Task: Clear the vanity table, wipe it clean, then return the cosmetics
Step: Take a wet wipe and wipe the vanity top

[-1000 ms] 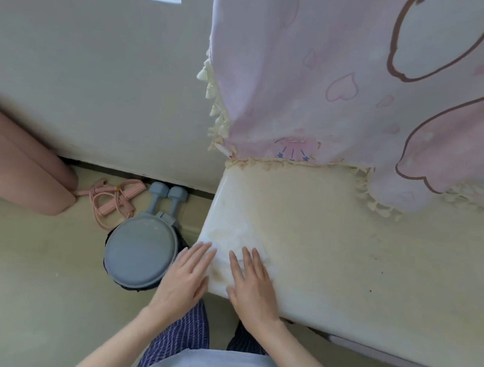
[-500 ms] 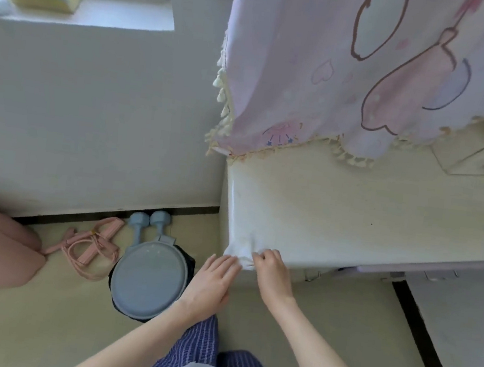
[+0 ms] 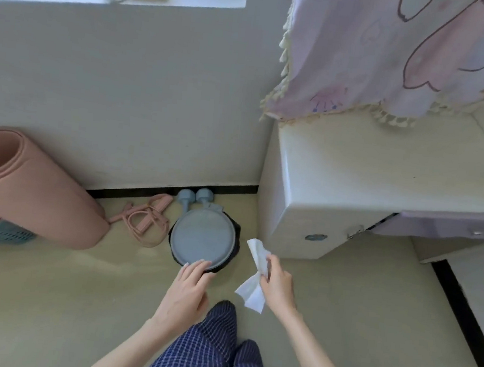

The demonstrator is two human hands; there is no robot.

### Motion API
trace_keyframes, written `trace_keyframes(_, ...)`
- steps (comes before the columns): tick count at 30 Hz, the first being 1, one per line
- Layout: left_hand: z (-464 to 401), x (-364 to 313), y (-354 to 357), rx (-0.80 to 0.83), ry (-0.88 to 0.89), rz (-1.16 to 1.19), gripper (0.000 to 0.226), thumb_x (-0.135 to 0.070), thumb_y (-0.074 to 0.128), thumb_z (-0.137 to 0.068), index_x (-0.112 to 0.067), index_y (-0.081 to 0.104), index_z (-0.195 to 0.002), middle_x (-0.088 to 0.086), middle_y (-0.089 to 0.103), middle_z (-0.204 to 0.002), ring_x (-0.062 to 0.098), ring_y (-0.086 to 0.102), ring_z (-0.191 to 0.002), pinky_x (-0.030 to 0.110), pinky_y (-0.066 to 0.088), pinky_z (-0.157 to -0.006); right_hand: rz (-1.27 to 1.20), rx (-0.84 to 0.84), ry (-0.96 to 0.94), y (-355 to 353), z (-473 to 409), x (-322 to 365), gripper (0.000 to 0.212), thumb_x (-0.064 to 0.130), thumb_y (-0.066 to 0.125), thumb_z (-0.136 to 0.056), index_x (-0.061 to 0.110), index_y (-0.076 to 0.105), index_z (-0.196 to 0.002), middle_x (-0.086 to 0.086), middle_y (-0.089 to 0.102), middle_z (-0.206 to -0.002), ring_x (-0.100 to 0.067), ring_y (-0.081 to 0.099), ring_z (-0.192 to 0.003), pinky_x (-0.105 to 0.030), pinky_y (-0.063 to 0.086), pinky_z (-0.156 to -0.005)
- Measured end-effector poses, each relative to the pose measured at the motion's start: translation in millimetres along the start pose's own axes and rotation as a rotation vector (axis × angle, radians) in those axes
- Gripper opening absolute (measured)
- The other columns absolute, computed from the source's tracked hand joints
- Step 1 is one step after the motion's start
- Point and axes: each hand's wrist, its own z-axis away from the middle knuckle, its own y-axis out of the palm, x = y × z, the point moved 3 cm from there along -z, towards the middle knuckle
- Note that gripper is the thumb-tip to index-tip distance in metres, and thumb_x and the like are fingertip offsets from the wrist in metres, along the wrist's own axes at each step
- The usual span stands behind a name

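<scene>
Single head view — looks steeply down, forward, from standing height; wide-angle; floor (image 3: 338,330) and wall base ahead.

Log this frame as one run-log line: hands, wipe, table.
left hand: open, fingertips on bin lid | right hand: grips white wipe | vanity table: top bare

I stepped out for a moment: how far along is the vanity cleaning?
Clearing looks done: the visible table top is bare. In hand: the right hand grips a used wipe while the left hand touches the bin lid, probably to throw it away. Left: returning the cosmetics, none in view.
</scene>
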Motion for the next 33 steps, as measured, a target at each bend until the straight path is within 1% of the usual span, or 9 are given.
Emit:
trace_keyframes(2, 23.3, 11.8, -4.6, 0.022, -0.003, -0.019, 0.042, -0.002, 0.069, -0.059, -0.010, 0.064, -0.100, 0.012, 0.060, -0.121, 0.029, 0.053, -0.117, 0.040, 0.035, -0.105, -0.044, 0.027, 0.021, 24.3, 18.8, 3.1, 0.044, 0.002, 0.045, -0.089, 0.019, 0.049, -0.129, -0.003, 0.049, -0.075, -0.019, 0.045, -0.071, -0.025, 0.032, -0.056)
trace_keyframes(5, 53.2, 35.1, -6.7, 0.074, 0.023, -0.020, 0.046, -0.003, 0.072, -0.053, -0.012, 0.064, -0.098, 0.010, 0.061, -0.119, 0.026, 0.050, -0.116, 0.046, 0.047, -0.095, -0.147, 0.037, 0.153, 64.0, 40.2, 1.4, 0.018, -0.001, 0.042, -0.084, 0.005, 0.059, -0.088, -0.002, 0.047, -0.070, -0.020, 0.042, -0.071, -0.032, 0.040, -0.059)
trace_keyframes(8, 69.1, 65.0, -7.2, 0.112, 0.103, -0.010, 0.047, -0.005, 0.073, -0.051, -0.014, 0.064, -0.096, 0.008, 0.062, -0.117, 0.022, 0.042, -0.117, 0.046, 0.048, -0.092, -0.286, 0.012, 0.305, 101.0, 56.2, 4.6, 0.011, 0.011, 0.053, -0.081, 0.001, 0.059, -0.079, 0.001, 0.049, -0.065, -0.015, 0.045, -0.065, -0.034, 0.048, -0.065)
trace_keyframes(12, 68.1, 117.7, 2.1, 0.170, 0.252, -0.012, 0.042, -0.009, 0.069, -0.051, -0.014, 0.064, -0.092, 0.006, 0.063, -0.113, 0.021, 0.043, -0.114, 0.042, 0.050, -0.090, -0.442, -0.093, 0.439, 153.8, 63.7, 16.1, 0.039, 0.035, 0.057, -0.089, 0.014, 0.044, -0.058, 0.001, 0.039, -0.058, -0.015, 0.041, -0.060, -0.026, 0.033, -0.060)
trace_keyframes(17, 52.0, 179.2, 33.9, 0.246, 0.334, -0.072, 0.047, -0.007, 0.069, -0.049, -0.007, 0.066, -0.096, 0.013, 0.065, -0.112, 0.031, 0.061, -0.105, 0.045, 0.051, -0.087, -0.673, -0.138, 0.624, 221.2, 52.7, 16.8, 0.042, 0.038, 0.052, -0.092, 0.013, 0.053, -0.059, -0.001, 0.054, -0.062, -0.019, 0.056, -0.069, -0.029, 0.046, -0.068)
trace_keyframes(20, 47.6, 205.3, 63.7, 0.291, 0.338, -0.067, 0.051, -0.007, 0.072, -0.045, -0.005, 0.066, -0.096, 0.015, 0.065, -0.108, 0.032, 0.063, -0.101, 0.045, 0.052, -0.085, -0.784, -0.156, 0.648, 262.2, 41.2, 3.1, 0.030, 0.030, 0.055, -0.091, 0.005, 0.064, -0.078, -0.007, 0.061, -0.080, -0.018, 0.060, -0.077, -0.038, 0.051, -0.084)
trace_keyframes(22, 44.7, 216.4, 88.5, 0.310, 0.339, -0.067, 0.055, -0.006, 0.074, -0.043, -0.004, 0.066, -0.098, 0.015, 0.065, -0.107, 0.032, 0.063, -0.100, 0.045, 0.052, -0.085, -0.730, -0.139, 0.600, 286.1, 31.6, -11.4, 0.014, 0.020, 0.062, -0.086, 0.018, 0.064, -0.100, -0.004, 0.061, -0.096, -0.016, 0.061, -0.087, -0.041, 0.049, -0.091)
trace_keyframes(25, 38.4, 230.0, 131.7, 0.317, 0.370, -0.069, 0.059, -0.004, 0.074, -0.044, -0.002, 0.064, -0.101, 0.017, 0.065, -0.108, 0.033, 0.063, -0.098, 0.042, 0.051, -0.084, -0.748, -0.174, 0.636, 318.3, 13.9, -36.9, 0.055, 0.009, 0.069, -0.078, 0.019, 0.048, -0.127, -0.007, 0.062, -0.110, -0.022, 0.061, -0.101, -0.042, 0.046, -0.096)
trace_keyframes(33, 2.0, 257.4, 261.0, 0.286, 0.442, -0.089, 0.060, 0.003, 0.069, -0.059, 0.005, 0.056, -0.118, 0.024, 0.056, -0.124, 0.040, 0.054, -0.113, 0.048, 0.045, -0.092, -0.874, -0.268, 0.617, 394.6, -47.7, -134.2, 0.007, 0.011, 0.058, -0.089, 0.015, 0.060, -0.084, -0.008, 0.065, -0.091, -0.018, 0.058, -0.082, -0.036, 0.050, -0.078)
